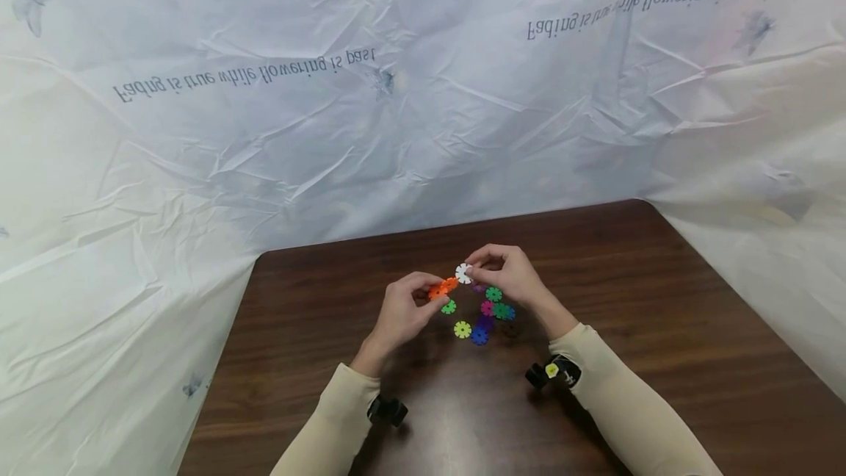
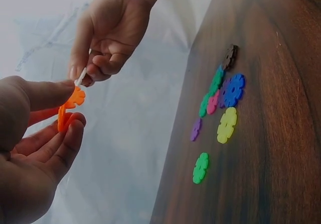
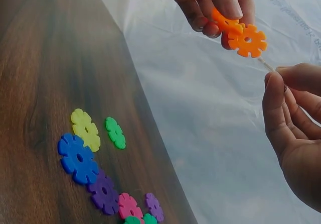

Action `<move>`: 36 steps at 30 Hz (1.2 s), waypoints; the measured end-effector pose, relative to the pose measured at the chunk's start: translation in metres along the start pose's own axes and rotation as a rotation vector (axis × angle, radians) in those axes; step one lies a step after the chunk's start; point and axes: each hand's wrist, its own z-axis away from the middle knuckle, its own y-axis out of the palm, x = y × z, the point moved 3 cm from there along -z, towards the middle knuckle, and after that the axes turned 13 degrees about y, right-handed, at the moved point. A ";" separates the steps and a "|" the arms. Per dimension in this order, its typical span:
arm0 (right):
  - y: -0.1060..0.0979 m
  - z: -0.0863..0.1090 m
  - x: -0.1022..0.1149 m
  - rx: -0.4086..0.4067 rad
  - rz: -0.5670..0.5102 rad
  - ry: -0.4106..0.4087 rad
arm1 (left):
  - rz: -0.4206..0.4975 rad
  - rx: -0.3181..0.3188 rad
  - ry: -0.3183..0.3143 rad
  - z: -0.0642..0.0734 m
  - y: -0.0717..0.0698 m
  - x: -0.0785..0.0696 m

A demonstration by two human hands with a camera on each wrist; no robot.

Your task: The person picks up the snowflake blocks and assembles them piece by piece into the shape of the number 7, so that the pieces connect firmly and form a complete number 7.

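Observation:
Two orange notched discs (image 3: 248, 40), joined edge to edge, are pinched by my left hand (image 1: 405, 308) above the table. My right hand (image 1: 514, 275) pinches a white notched disc (image 1: 463, 273) between thumb and fingers. In the right wrist view the white disc shows edge-on, close to the lower rim of the nearer orange disc; whether they touch I cannot tell. A light green disc (image 1: 449, 307) lies on the table just below my left hand. Under my right hand lie a green disc (image 1: 493, 294) and a small purple one (image 2: 195, 129).
On the dark wooden table (image 1: 317, 329) lie more discs: yellow (image 1: 462, 329), blue (image 1: 479, 336), pink (image 1: 487, 308), dark purple (image 3: 104, 192) and brown (image 2: 230, 58). Some overlap. A white printed sheet (image 1: 410, 131) hangs behind the table's far edge.

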 end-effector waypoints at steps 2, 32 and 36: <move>0.000 0.000 0.001 0.003 -0.004 -0.005 | -0.003 -0.008 0.004 0.000 0.000 0.000; 0.012 0.000 -0.007 0.025 -0.042 -0.047 | 0.031 -0.048 0.009 0.003 0.005 0.003; 0.014 0.001 -0.006 0.043 -0.050 -0.067 | 0.038 -0.074 0.013 0.001 0.005 0.004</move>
